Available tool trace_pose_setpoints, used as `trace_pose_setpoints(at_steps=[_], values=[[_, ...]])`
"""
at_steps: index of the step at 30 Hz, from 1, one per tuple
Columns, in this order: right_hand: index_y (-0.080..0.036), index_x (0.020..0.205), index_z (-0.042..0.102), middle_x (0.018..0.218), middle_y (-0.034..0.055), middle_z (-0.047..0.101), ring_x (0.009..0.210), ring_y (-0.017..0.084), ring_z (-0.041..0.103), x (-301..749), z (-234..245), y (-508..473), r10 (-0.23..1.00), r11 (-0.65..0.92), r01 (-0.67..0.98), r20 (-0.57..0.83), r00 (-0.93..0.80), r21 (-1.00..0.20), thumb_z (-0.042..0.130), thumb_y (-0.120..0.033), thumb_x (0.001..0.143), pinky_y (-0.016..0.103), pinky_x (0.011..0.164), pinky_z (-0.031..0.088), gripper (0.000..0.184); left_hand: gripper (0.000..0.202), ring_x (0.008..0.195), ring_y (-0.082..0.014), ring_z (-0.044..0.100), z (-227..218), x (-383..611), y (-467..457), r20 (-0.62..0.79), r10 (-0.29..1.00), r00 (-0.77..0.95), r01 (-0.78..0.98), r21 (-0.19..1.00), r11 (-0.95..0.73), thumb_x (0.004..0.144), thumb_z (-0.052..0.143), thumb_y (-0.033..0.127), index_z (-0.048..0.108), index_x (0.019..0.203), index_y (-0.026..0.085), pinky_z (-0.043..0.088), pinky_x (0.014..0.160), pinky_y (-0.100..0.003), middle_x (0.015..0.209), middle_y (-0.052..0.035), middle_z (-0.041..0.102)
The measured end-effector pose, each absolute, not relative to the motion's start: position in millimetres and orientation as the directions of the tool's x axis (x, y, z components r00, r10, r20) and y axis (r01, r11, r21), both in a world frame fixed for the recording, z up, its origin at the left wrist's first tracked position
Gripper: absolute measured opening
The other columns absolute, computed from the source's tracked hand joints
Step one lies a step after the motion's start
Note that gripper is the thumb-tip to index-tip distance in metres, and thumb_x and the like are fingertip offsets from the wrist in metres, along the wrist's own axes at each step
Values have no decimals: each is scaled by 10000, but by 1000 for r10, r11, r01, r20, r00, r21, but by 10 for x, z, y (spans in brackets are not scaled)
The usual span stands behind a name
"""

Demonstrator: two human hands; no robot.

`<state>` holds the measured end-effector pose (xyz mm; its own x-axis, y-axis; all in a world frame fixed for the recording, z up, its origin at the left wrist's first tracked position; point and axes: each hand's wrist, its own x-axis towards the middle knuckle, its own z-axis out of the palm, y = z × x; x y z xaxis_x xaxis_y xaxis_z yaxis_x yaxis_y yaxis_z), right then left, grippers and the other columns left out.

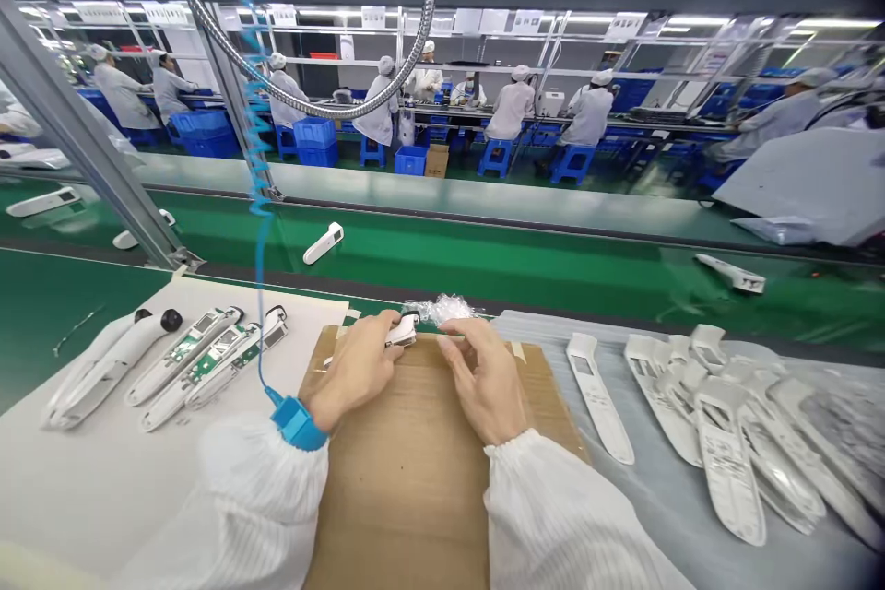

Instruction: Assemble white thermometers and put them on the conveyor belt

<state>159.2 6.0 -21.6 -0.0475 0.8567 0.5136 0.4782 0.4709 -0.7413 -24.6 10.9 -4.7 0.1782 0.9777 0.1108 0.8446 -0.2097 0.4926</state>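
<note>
My left hand [363, 359] is closed around a white handheld device [404, 330] with a dark rounded end, and covers most of it. A blue wrist strap [299, 422] with a coiled cord sits on my left wrist. My right hand [482, 375] is just right of the device, fingers bent and thumb apart, with nothing visible in it. Crumpled clear plastic [446, 308] lies just beyond my right fingertips. Under both hands is a brown cardboard sheet [407, 489].
Left, opened devices with green circuit boards [222, 346] lie beside white housings with black ends [117, 364]. Right are a single white shell [600, 396] and a pile of shells [731, 456]. Beyond, a green conveyor belt [429, 253] carries white devices [324, 243]. A metal hose [332, 113] hangs overhead.
</note>
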Motion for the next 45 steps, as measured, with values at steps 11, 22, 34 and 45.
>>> trace_pose_setpoints(at_steps=[11,22,34,45], values=[[-221,784,595,918,7,681,869,182,544,1499,-242,-16,748,554,752,609,-262,-357,537,-172,941,365,791,298,174,293,696,-192,646,-31,-367,203,115,993,-41,578,813,-70,925,503,372,628,1117,190,472,676,-293,847,-56,692],[-209,773,603,859,2,616,766,163,513,1280,-116,299,904,372,489,427,1,-789,603,-301,864,312,760,388,129,336,787,-139,619,-124,-282,168,161,978,134,215,959,-188,879,542,215,603,1210,227,515,743,-280,1165,-45,651],[-174,805,645,768,14,614,713,155,510,1131,-204,184,972,120,29,124,201,-992,684,-542,765,299,702,408,372,359,856,-156,629,-89,-159,54,232,972,46,365,901,-232,891,515,135,573,1224,257,476,807,-294,1109,-2,674],[-175,794,630,756,4,591,730,157,492,1053,-162,189,982,64,0,63,176,-998,659,-543,758,292,704,375,371,359,850,-190,634,-84,-126,44,235,970,-62,517,839,-170,888,529,137,588,1215,272,436,755,-294,1032,-6,706]])
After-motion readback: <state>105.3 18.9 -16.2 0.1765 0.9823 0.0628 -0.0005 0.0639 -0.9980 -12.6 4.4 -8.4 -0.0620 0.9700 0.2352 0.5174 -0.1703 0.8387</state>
